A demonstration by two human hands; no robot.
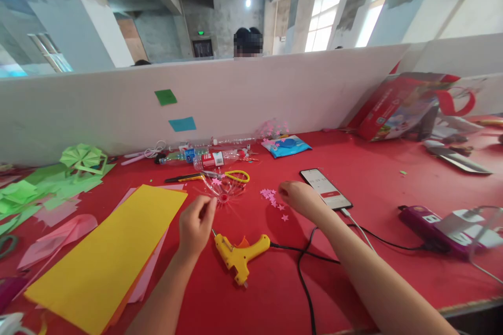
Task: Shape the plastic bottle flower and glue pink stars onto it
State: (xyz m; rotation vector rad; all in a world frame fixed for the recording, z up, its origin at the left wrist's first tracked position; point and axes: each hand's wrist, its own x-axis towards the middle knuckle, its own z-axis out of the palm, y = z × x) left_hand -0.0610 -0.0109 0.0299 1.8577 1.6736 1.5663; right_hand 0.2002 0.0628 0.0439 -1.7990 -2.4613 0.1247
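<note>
My left hand (196,222) is closed, its fingertips pinched at the edge of a cut clear plastic bottle piece (223,198). This piece spreads out like petals, with a red spot in its middle and a pink star on it. Curled fingers close my right hand (296,196) just right of a small heap of pink paper stars (269,196); whatever is in its fingertips is hidden. Between my forearms lies a yellow hot glue gun (241,256), its nozzle close to my left hand. Behind the plastic piece are yellow-handled scissors (238,175).
A phone (326,188) lies beside my right wrist, near a purple power strip (428,225) and cables. Yellow paper (113,256) and green paper (43,188) cover the left. Plastic bottles (216,158) and a blue packet (288,146) lie along the white partition (236,94).
</note>
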